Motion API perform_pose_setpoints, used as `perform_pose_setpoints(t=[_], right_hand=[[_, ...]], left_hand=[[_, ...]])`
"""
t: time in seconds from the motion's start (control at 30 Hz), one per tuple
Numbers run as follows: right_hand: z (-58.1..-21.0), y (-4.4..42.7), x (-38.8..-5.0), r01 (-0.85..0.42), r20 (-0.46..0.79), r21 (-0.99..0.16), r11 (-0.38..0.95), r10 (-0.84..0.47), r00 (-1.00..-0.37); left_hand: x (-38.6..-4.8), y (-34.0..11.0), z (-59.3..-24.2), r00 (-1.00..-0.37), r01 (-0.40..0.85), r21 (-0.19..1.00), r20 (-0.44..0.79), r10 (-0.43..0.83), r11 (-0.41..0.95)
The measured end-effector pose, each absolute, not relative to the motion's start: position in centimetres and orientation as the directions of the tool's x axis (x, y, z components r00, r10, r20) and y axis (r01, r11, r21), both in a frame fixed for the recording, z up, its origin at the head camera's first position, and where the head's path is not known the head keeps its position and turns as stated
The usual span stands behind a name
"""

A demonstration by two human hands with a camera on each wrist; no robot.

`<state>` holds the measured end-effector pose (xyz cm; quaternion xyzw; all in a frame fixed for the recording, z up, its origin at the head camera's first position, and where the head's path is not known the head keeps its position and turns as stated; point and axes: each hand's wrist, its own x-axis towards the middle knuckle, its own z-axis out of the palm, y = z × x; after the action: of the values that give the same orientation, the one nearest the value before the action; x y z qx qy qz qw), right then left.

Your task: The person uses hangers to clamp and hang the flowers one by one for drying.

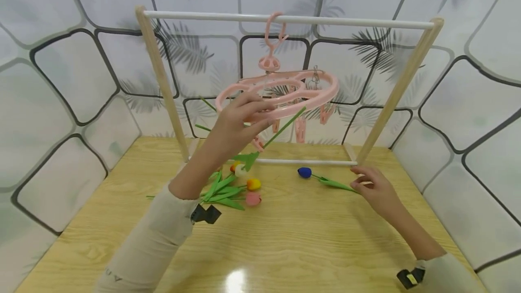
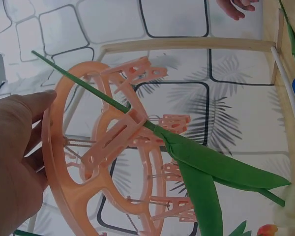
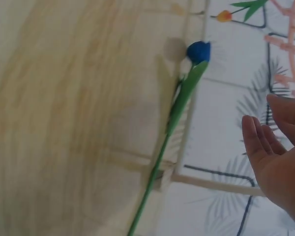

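Note:
My left hand [image 1: 240, 121] grips the near left rim of a pink round clip hanger [image 1: 313, 101], fingers over it and thumb below. Pink clothespins [image 1: 300, 130] dangle under the ring. One clothespin [image 2: 113, 140] holds the green stem of an artificial tulip [image 2: 201, 157]; its pale bloom points down. My right hand [image 1: 376, 191] is at the stem end of a blue tulip [image 1: 304, 172] lying on the table. In the right wrist view, that hand [image 3: 280, 152] has loosely bent fingers, apart from the blue tulip [image 3: 199, 53], with nothing between them.
The hanger hooks over the white bar [image 1: 346, 21] of a wooden-legged rack [image 1: 396, 89]. Several tulips, including a pink one [image 1: 253, 199] and a yellow one [image 1: 254, 184], lie bunched on the wooden table [image 1: 309, 238] left of centre. Patterned panels [image 1: 480, 148] surround the table.

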<state>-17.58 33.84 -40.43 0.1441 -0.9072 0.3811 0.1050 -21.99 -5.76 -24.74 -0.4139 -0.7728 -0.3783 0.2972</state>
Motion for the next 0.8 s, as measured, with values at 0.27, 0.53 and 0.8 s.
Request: perform_pose_setpoints(t=[0.27, 0.53, 0.8], right_hand=[[-42.4, 36.4, -17.9, -0.286, 0.211, -0.595, 0.751, -0.197, -0.957], [-43.9, 38.9, -17.9, -0.227, 0.127, -0.538, 0.812, -0.187, -0.974], [-45.4, 40.5, -18.9, -0.199, 0.072, -0.492, 0.848, -0.189, -0.979]], left_hand=[[-21.8, -6.6, -24.7, -0.459, 0.874, 0.313, 0.786, 0.415, 0.373], [-22.1, -7.5, -24.8, -0.436, 0.885, 0.297, 0.799, 0.413, 0.360], [-22.2, -8.5, -24.8, -0.474, 0.864, 0.332, 0.792, 0.386, 0.379]])
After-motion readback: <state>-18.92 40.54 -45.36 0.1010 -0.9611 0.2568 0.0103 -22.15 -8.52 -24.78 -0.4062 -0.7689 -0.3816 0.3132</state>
